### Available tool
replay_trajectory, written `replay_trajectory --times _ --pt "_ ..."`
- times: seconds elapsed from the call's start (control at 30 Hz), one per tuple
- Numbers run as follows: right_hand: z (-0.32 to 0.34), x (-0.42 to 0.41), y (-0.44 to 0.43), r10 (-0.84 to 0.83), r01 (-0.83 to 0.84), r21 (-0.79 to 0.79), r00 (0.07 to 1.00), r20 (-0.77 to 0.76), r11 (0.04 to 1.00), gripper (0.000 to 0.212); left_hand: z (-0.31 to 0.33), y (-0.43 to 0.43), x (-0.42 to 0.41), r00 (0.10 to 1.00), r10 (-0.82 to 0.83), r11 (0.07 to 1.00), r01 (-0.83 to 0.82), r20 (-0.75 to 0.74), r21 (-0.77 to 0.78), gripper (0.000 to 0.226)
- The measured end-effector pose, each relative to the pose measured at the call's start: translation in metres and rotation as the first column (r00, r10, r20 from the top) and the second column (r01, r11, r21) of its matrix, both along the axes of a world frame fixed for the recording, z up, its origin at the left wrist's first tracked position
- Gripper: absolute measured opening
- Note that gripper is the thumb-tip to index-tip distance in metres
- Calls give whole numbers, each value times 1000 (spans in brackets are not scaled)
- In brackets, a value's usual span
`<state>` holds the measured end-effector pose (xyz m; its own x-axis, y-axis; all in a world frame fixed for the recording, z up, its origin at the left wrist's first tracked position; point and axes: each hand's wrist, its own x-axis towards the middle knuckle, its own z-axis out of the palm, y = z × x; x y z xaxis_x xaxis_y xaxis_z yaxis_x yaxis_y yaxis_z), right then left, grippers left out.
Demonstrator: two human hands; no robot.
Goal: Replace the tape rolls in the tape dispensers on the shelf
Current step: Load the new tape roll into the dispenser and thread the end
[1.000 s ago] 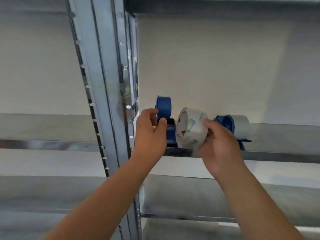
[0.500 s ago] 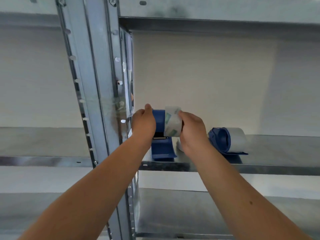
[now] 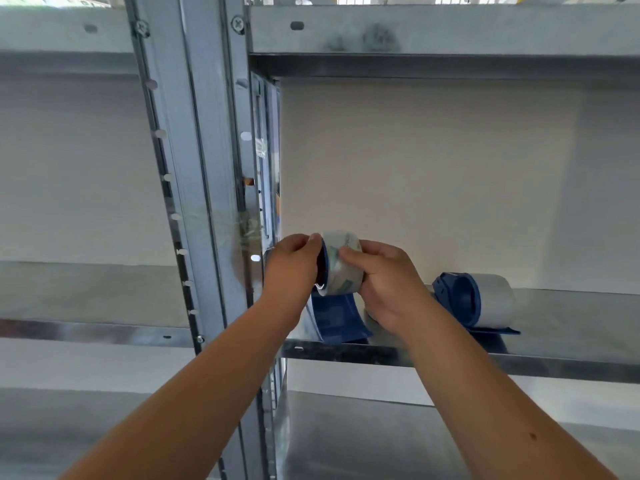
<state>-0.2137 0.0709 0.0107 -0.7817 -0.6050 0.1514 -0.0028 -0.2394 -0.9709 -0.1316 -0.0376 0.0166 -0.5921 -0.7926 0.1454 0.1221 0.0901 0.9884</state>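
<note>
Two bare forearms extend from the lower edge of the view toward a galvanized metal shelf (image 3: 450, 356). The left hand (image 3: 292, 268) is closed around the left side of the near tape dispenser (image 3: 337, 315), a blue unit standing on the shelf just beside the upright post (image 3: 207, 168). The right hand (image 3: 388, 282) grips a clear tape roll (image 3: 341, 268) with a printed label; its fingers (image 3: 356, 259) curl over the roll's outer face. The roll sits at the top of this dispenser, with the dark opening of its core facing the left hand. Whether the roll is fully seated on the hub cannot be determined.

Farther right on the same shelf lies a second tape dispenser (image 3: 460, 299), also blue, tipped on its side. It contains a grey-white roll (image 3: 495, 299). It is well apart from both hands.

A plain light wall (image 3: 415, 168) stands behind the shelf.
</note>
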Motion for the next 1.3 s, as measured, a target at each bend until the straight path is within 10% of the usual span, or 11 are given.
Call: replay_trajectory --times 0.3,0.67,0.83,1.1,1.3 --pt "-16 8 40 56 -94 -195 980 -192 976 44 19 22 29 947 -228 912 289 -228 291 57" --pt "-18 25 63 -2 -52 -90 855 -518 995 45 22 60 49 928 -220 967 248 -301 59 17" --pt "4 23 70 -108 29 -223 929 -353 975 8 10 61 51 927 -194 973 138 -321 -187 14" --pt "26 29 69 -21 10 -44 965 -262 999 16 -19 57 49 913 -315 887 188 -257 -421 15" --pt "10 26 67 24 -39 -83 984 -175 996 65 -24 42 50 877 -417 862 299 -238 -409 22"
